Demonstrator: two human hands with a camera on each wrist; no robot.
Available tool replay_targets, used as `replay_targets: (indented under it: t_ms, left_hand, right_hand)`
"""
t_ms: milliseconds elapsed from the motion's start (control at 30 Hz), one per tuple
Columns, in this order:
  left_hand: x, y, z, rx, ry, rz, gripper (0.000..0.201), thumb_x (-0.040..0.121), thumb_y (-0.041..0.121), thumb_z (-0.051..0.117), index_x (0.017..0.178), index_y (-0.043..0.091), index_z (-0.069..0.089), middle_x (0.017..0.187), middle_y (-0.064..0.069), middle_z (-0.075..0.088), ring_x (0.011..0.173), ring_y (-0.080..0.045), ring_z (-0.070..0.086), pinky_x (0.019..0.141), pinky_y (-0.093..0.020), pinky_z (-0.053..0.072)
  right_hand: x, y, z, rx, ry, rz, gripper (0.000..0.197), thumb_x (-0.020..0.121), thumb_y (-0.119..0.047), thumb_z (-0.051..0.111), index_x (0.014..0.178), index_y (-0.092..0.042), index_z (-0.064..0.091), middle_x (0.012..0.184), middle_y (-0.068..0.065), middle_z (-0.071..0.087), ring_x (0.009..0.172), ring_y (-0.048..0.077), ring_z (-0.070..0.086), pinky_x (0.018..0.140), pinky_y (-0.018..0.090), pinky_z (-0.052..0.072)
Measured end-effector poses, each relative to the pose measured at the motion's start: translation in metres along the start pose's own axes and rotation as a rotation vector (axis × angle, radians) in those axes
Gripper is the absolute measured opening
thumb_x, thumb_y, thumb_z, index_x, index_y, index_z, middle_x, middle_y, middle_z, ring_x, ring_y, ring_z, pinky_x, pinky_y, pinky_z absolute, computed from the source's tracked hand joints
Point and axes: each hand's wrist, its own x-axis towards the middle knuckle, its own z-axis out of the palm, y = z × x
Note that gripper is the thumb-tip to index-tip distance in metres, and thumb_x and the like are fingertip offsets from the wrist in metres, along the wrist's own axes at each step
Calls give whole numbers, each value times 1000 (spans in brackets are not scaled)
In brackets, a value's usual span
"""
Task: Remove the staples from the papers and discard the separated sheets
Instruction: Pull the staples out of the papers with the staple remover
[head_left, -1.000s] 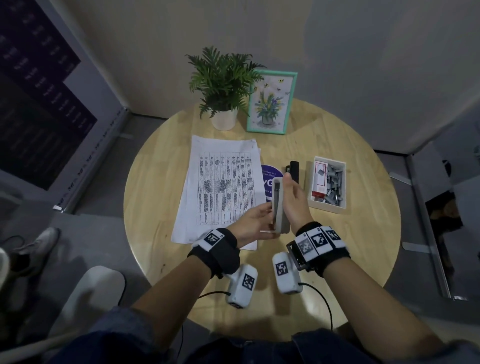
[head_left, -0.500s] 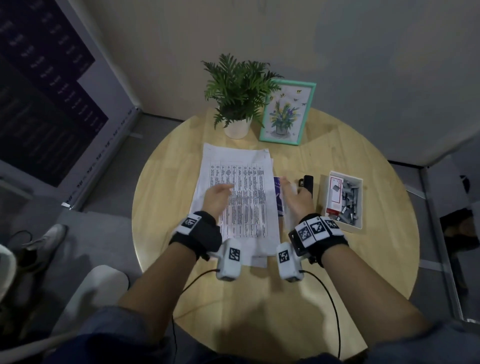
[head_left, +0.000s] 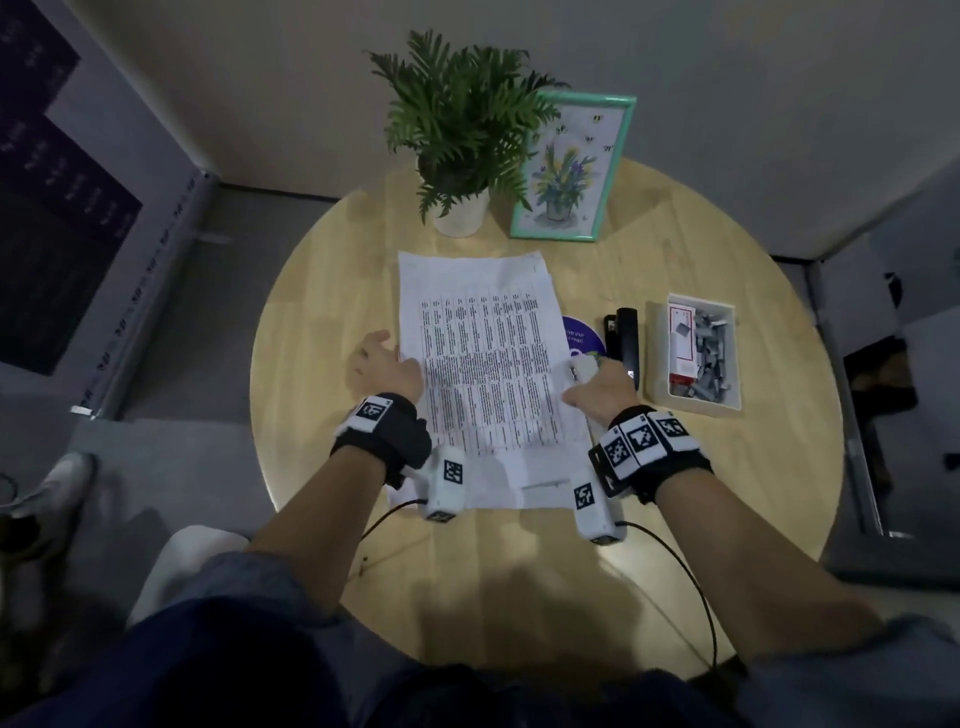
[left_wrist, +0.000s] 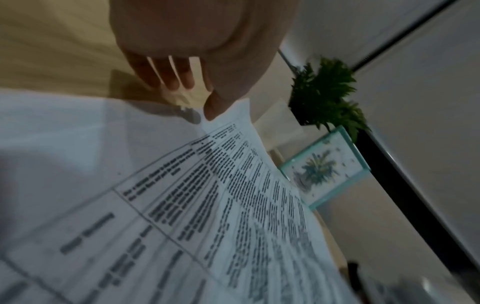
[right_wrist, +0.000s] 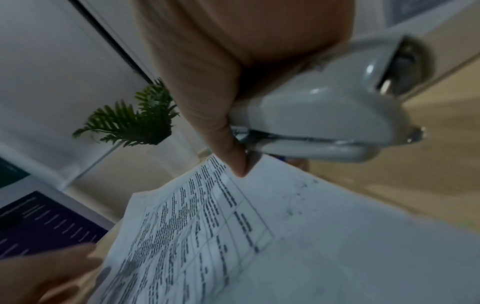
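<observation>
A stack of printed papers (head_left: 483, 364) lies in the middle of the round wooden table (head_left: 519, 571). My left hand (head_left: 382, 358) is at the stack's left edge with its fingers straight. In the left wrist view its thumb touches the raised edge of the top sheet (left_wrist: 233, 205). My right hand (head_left: 597, 382) is at the stack's right edge and grips a white stapler (head_left: 584, 366). The right wrist view shows that stapler (right_wrist: 324, 115) in the palm, with the thumb tip on the paper (right_wrist: 259, 236). No staple can be made out.
A black stapler (head_left: 627, 338) and a purple disc (head_left: 582, 332) lie right of the papers. Further right is a white box (head_left: 696, 408) with loose staples. A potted plant (head_left: 462, 130) and a framed picture (head_left: 571, 166) stand at the back.
A second ago both hands held the white stapler upright above the table. The left hand let go and moved to the papers' left edge; the right hand lowered the stapler to the right edge.
</observation>
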Motion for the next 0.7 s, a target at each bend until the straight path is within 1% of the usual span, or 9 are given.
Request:
replay_targets:
  t_ms: [33, 100, 167, 200, 300, 433, 533, 633, 700]
  left_hand:
    - [-4, 5, -2, 101, 52, 101, 49, 81, 13, 57, 128, 16, 42, 136, -16, 44, 124, -35, 45, 107, -46, 36]
    - [-17, 23, -6, 212, 81, 458, 51, 79, 11, 57, 128, 18, 44, 139, -14, 43, 126, -35, 42, 107, -47, 34]
    - [-31, 47, -4, 180, -127, 801, 55, 82, 4, 53, 133, 20, 43, 149, -9, 35, 137, -32, 29, 112, -48, 26]
    - [-38, 58, -1, 151, -263, 894, 56, 85, 1, 51, 136, 22, 41, 152, -5, 30, 141, -31, 20, 115, -51, 20]
    - [-52, 83, 3, 75, -470, 934, 52, 92, -1, 41, 137, 25, 39, 154, 2, 27, 146, -28, 2, 116, -57, 9]
    - [-68, 106, 1, 302, -519, 1021, 46, 93, 1, 32, 133, 19, 45, 156, 0, 24, 146, -30, -3, 118, -50, -3]
    - [-74, 117, -1, 475, -460, 1071, 32, 92, 5, 38, 118, 13, 55, 149, -2, 36, 146, -31, 1, 117, -51, -10]
    - [-71, 116, -8, 456, -352, 1030, 21, 94, 18, 44, 106, 14, 60, 134, -3, 52, 144, -30, 12, 116, -50, -11]
    - [-69, 112, -14, 461, -311, 951, 21, 94, 18, 43, 105, 13, 60, 130, -5, 54, 142, -30, 16, 115, -53, -11]
  right_hand:
    - [-3, -3, -3, -22, 5, -37, 28, 76, -2, 63, 103, 0, 59, 100, 15, 64, 96, 31, 61, 81, 34, 49]
    - [-9, -9, -10, -91, 7, -139, 37, 77, -4, 61, 114, -3, 55, 106, 15, 64, 99, 31, 59, 82, 35, 48]
    - [-18, -16, -18, -143, -14, -259, 47, 79, -6, 62, 124, -7, 50, 108, 14, 61, 101, 31, 58, 85, 38, 48]
    - [-24, -19, -22, -153, -34, -313, 50, 79, -7, 63, 127, -7, 47, 107, 12, 59, 102, 31, 57, 87, 38, 47]
    - [-40, -27, -34, -167, -68, -435, 51, 80, -7, 64, 127, -6, 45, 106, 6, 52, 99, 25, 54, 86, 34, 46]
    - [-54, -24, -47, -109, -110, -532, 47, 78, -2, 65, 121, -7, 48, 92, -5, 51, 77, 12, 49, 57, 8, 36]
    - [-60, -16, -55, -44, -96, -537, 37, 77, -3, 68, 105, -16, 47, 75, -11, 47, 61, 3, 45, 45, 6, 37]
    - [-64, 3, -68, -31, -105, -487, 49, 76, -11, 73, 117, -10, 47, 89, -5, 53, 76, 12, 51, 58, 14, 39]
    - [-63, 19, -73, 10, -91, -454, 45, 76, -9, 73, 114, -11, 49, 93, -2, 57, 83, 17, 54, 65, 18, 44]
